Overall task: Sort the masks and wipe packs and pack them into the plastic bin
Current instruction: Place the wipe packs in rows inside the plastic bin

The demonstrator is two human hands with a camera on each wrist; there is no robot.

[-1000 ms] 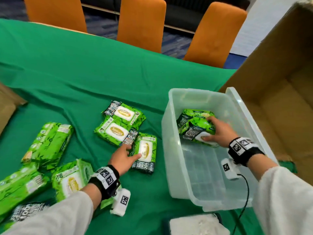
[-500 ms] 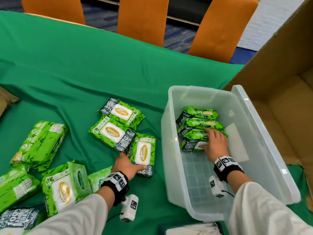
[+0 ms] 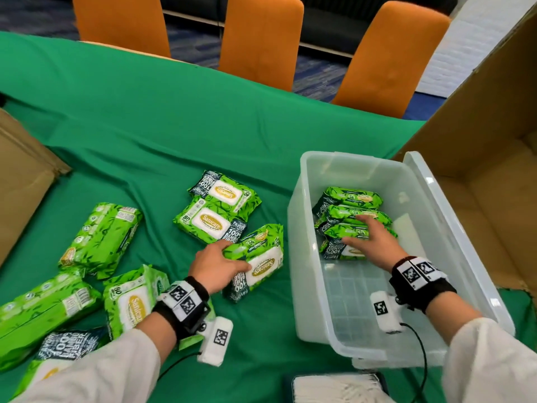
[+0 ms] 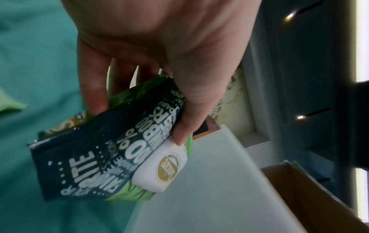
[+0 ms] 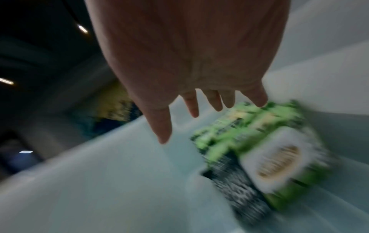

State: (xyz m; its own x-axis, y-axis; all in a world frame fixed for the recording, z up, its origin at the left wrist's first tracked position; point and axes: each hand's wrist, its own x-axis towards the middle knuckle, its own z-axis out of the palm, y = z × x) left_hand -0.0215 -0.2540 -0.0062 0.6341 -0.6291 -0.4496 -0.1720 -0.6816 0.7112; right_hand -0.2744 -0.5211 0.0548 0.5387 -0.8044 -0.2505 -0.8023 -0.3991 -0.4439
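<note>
My left hand point(image 3: 216, 264) grips a green Sanicare wipe pack point(image 3: 260, 261) by its dark end and holds it tilted just above the green cloth, close to the clear plastic bin's point(image 3: 293, 286) left wall. In the left wrist view my left hand point(image 4: 137, 124) has its thumb on the white lid of the wipe pack point(image 4: 103, 160) and its fingers behind it. My right hand point(image 3: 369, 242) is inside the bin with its fingers spread over a row of wipe packs point(image 3: 351, 199) standing on edge at the far end. The blurred right wrist view shows my right hand point(image 5: 211, 121) holding nothing above those packs point(image 5: 269, 149).
Two wipe packs point(image 3: 218, 193) point(image 3: 209, 223) lie flat left of the bin, and several more point(image 3: 101, 239) lie at the near left. A large open cardboard box point(image 3: 494, 170) stands right of the bin. A white stack point(image 3: 334, 388) sits at the near edge. Orange chairs point(image 3: 258, 39) line the far side.
My left hand closed round the pack that lay flat and tipped it up off the cloth. My right hand set its pack in the row, let go and spread its fingers.
</note>
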